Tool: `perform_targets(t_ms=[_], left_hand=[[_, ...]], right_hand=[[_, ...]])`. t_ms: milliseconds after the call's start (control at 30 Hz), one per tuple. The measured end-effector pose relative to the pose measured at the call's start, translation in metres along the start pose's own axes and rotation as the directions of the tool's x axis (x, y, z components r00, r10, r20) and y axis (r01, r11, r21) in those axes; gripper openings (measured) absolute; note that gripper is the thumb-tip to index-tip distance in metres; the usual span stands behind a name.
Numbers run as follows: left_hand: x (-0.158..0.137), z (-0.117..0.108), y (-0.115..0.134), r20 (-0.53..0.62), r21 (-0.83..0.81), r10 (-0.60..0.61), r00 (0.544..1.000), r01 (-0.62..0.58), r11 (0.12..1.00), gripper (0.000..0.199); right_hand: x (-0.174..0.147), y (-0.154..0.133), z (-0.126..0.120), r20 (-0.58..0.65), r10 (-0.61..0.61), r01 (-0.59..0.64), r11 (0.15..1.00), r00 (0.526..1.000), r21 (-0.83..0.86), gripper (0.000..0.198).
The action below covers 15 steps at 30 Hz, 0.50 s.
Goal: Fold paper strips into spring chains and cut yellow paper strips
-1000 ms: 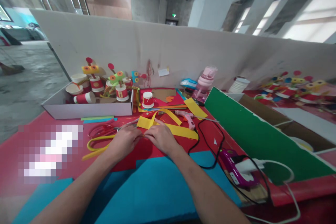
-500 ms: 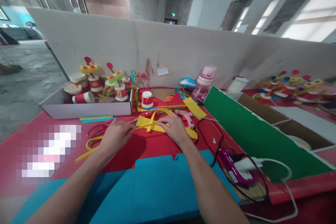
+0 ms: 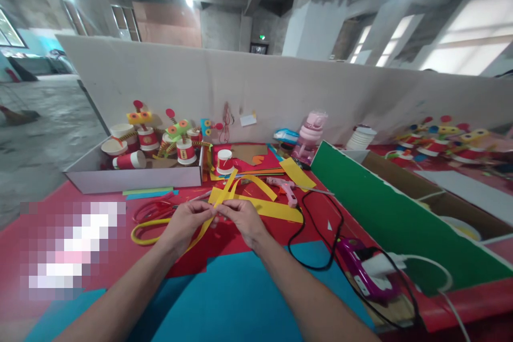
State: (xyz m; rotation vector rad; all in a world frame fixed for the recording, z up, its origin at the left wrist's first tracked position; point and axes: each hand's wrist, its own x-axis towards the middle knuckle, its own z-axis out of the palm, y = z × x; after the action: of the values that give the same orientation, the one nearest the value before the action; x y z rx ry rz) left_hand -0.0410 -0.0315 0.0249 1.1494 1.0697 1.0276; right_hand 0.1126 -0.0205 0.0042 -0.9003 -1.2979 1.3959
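Observation:
Thin yellow paper strips [image 3: 230, 184] cross between my two hands, low over the red tabletop. My left hand [image 3: 190, 222] pinches them from the left, thumb against fingers. From the right, my right hand [image 3: 242, 219] pinches them too, its fingertips almost meeting the left ones. One strip hangs down beside my left hand, and another curves away to the right. Wider yellow paper [image 3: 280, 211] lies flat behind my right hand. Close by rests a pink glue gun [image 3: 285, 187]. A yellow loop-shaped handle [image 3: 144, 232] and a red-handled tool [image 3: 154, 207] lie by my left hand.
Paper-cup figures [image 3: 186, 150] stand in a white box [image 3: 136, 180] at back left. A red-and-white cup [image 3: 225, 161] sits behind the strips. To the right are a green-sided box [image 3: 385, 224], a purple power strip [image 3: 366, 272] and black cable [image 3: 316, 264]. Blue sheets [image 3: 224, 299] lie in front.
My hands have come together and moved slightly nearer me. The yellow strip stretched level between them now stands at a slant, pinched where my fingertips meet. The camera view has tilted up a little.

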Motion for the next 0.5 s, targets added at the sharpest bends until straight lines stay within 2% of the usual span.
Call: perform_targets(t_ms=[100,267,500], left_hand=[[0.000,-0.001,0.002,0.007,0.055,0.001,1.000,-0.001,0.998,0.022],[0.000,-0.004,0.005,0.090,0.111,0.008,0.996,-0.018,0.994,0.020],[-0.001,-0.008,0.004,0.142,0.153,-0.049,0.989,0.027,0.988,0.020]], right_hand=[[0.000,0.000,-0.001,-0.067,0.011,-0.008,0.999,0.998,0.046,0.025],[0.002,-0.006,-0.005,-0.157,0.018,-0.006,0.997,0.987,0.074,0.023],[0.007,-0.009,-0.021,-0.238,-0.012,0.039,0.993,0.971,0.110,0.024]])
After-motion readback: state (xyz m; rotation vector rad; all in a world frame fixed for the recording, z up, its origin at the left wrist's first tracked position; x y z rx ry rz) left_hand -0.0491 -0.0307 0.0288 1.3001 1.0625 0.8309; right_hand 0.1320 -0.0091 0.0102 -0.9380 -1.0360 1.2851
